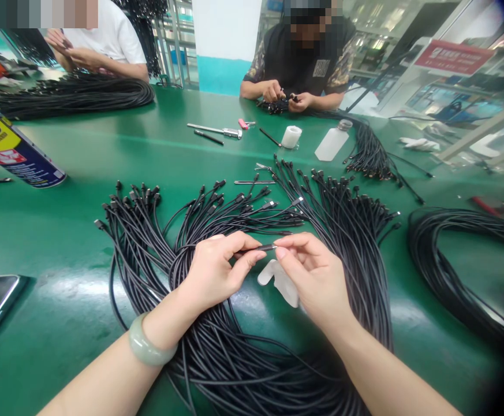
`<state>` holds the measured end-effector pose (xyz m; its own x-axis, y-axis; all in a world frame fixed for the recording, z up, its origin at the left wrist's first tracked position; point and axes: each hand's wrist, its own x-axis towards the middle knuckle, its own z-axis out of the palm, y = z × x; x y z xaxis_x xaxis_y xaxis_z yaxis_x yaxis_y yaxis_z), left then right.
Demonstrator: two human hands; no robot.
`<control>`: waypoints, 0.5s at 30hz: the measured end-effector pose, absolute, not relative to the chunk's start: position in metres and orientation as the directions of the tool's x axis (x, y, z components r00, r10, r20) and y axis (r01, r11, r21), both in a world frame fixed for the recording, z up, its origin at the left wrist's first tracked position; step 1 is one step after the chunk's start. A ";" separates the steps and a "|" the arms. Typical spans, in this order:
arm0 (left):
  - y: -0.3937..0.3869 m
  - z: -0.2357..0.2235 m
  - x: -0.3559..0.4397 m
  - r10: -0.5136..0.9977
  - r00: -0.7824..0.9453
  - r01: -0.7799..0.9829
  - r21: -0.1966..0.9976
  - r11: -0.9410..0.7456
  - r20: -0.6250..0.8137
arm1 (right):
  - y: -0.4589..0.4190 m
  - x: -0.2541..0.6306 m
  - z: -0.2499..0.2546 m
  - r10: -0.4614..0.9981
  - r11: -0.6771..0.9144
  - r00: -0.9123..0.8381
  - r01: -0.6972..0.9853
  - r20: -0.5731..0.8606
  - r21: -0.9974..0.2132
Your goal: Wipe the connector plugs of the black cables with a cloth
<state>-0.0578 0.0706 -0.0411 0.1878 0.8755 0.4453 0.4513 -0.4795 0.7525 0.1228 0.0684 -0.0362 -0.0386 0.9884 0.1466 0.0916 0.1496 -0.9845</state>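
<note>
Inspection at the bench: the left hand (211,271) and right hand (314,280) have their fingers clamped on a black cable end (258,248), held just above a clear plastic piece (278,283). The grip sits close to the tip, which appears sound for steady control. The cable's length joins a fanned bundle (355,260) on the tabletop (52,231). Beyond lie a spray can (18,147), tools (215,132) and a co-worker's hands (284,98).

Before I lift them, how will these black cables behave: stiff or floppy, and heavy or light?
The black cables will probably feel floppy, since they lie in loose curves on the green workbench. Lifted together, they may snag, because the strands cross each other. Each one seems light: the left hand and right hand pinch a single cable with fingertips only.
</note>
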 end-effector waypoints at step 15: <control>0.071 -0.040 -0.058 0.877 0.183 0.460 0.750 -0.475 0.444 | 0.069 0.122 -0.036 0.988 0.153 -0.032 0.103 0.150 -0.983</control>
